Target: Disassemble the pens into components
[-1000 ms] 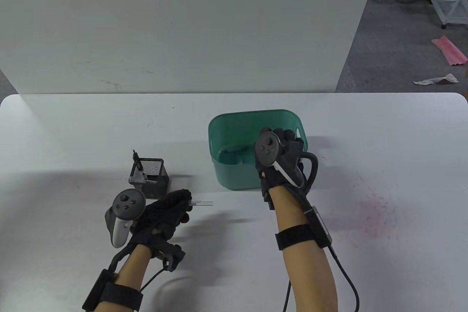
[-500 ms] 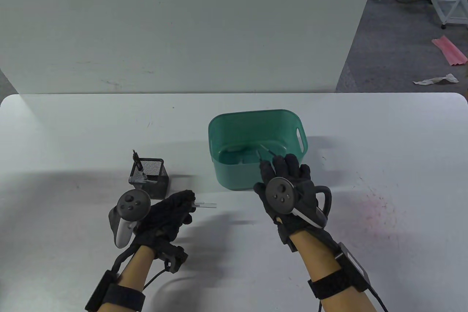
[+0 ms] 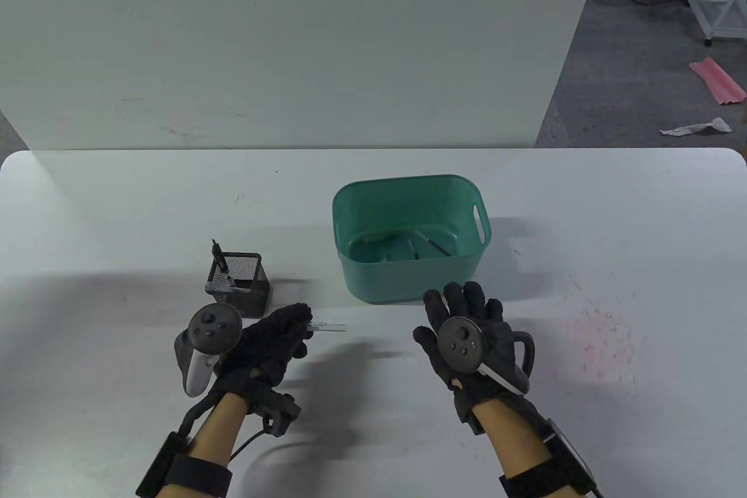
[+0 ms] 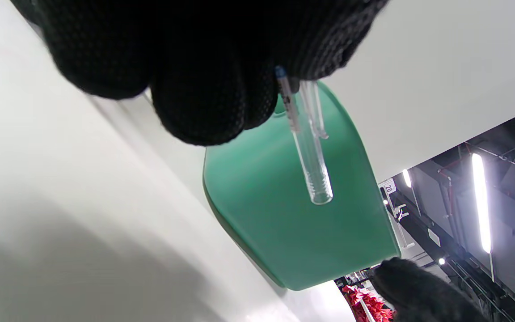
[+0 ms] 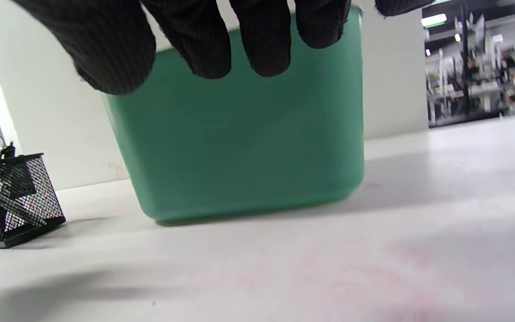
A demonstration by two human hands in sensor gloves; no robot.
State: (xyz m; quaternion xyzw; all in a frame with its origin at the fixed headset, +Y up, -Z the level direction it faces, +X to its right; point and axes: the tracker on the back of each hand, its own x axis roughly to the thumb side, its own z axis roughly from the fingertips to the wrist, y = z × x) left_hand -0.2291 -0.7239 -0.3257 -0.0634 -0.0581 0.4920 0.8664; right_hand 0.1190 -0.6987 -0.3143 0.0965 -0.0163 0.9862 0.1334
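Table view: left hand (image 3: 265, 343) grips a clear pen barrel (image 3: 330, 327) above the table (image 3: 117, 218); right hand (image 3: 467, 334), fingers relaxed and holding nothing, hovers just beside the green bin (image 3: 408, 282), nearer the table's front edge.

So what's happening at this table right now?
A person is taking pens apart. The left hand grips a clear pen barrel, its open threaded end sticking out toward the green bin. The right hand hovers open and empty just in front of the bin, where a thin pen part lies. A black mesh holder stands at left.
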